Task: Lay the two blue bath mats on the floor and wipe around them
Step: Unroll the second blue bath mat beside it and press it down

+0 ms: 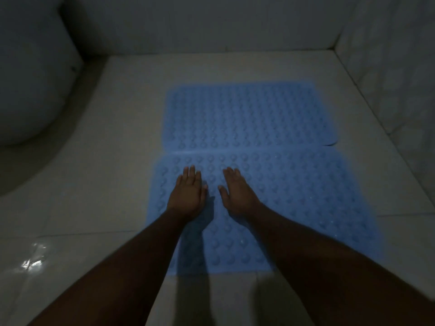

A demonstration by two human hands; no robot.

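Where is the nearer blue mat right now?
Head view, centre: the nearer mat lies flat on the tiled floor, against the farther mat, under both hands.

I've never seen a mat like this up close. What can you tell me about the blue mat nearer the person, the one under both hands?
The near mat is a light blue rectangle, seemingly rubber or soft plastic, covered in rows of small round bumps. It lies flat on the pale tiled floor. Its far edge meets the second blue mat along a seam. The left hand and right hand rest palm-down on its left part, fingers spread, holding nothing.
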